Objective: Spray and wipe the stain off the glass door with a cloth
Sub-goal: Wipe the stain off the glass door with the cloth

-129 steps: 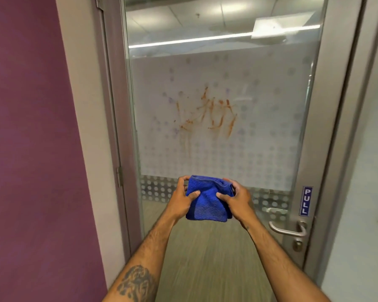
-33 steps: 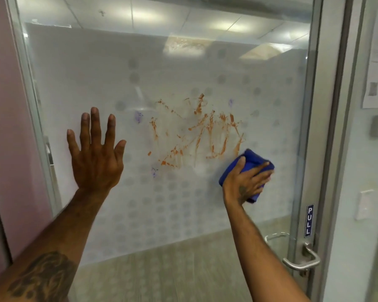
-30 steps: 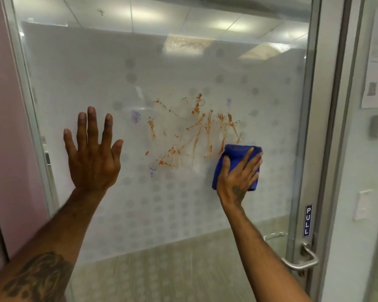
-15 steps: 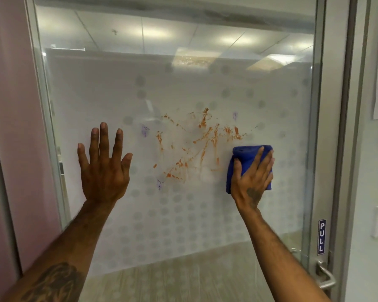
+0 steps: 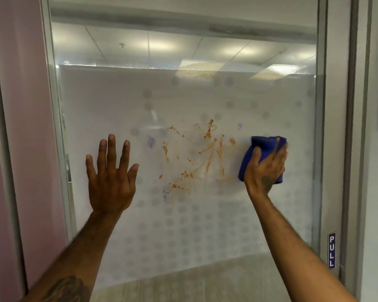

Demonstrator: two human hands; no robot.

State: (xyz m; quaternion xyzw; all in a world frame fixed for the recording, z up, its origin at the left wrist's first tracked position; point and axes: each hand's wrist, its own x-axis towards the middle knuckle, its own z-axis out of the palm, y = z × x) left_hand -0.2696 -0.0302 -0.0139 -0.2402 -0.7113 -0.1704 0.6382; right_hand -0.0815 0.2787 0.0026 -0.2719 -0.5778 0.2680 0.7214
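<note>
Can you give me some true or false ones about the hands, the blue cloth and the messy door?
1. The right hand presses a blue cloth on the glass door. True.
2. The left hand holds a spray bottle. False: it is empty, with fingers spread, flat toward the glass.
3. The orange stain is all wiped away. False: streaks still show between the two hands.
4. The cloth sits at the stain's right edge. True.
5. The blue sign on the door frame says PUSH. False: it says PULL.
</note>
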